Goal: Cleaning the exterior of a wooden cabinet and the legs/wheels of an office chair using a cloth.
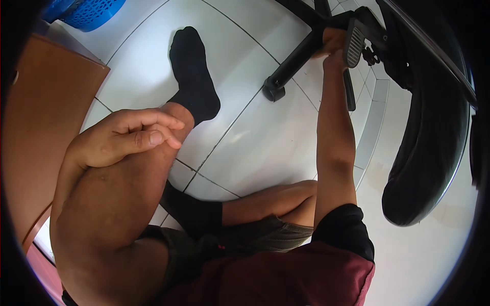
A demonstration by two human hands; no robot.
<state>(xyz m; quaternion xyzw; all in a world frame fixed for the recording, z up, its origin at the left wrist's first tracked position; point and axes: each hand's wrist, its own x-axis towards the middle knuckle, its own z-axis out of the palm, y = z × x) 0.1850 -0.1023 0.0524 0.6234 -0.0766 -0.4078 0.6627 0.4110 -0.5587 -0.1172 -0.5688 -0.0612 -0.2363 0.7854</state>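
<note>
My left hand (130, 136) lies across my raised left shin, its fingers loosely extended with nothing in them. My right arm stretches far forward to a black office chair (423, 132), which sits tilted at the right. There my right hand (333, 45) is closed around the centre of the chair's star-shaped base (301, 56), beneath the seat. A grey ribbed lever (353, 47) covers part of that hand, so several fingertips are hidden. One leg of the base ends in a black caster (274, 90) above the tiles.
A brown wooden cabinet (46, 127) stands close at the left. Behind it is a blue perforated plastic basket (94, 13). White tiles (255, 148) cover the floor, and a pale wall (393, 255) rises at the right. My feet in black socks (193, 71) rest on the floor.
</note>
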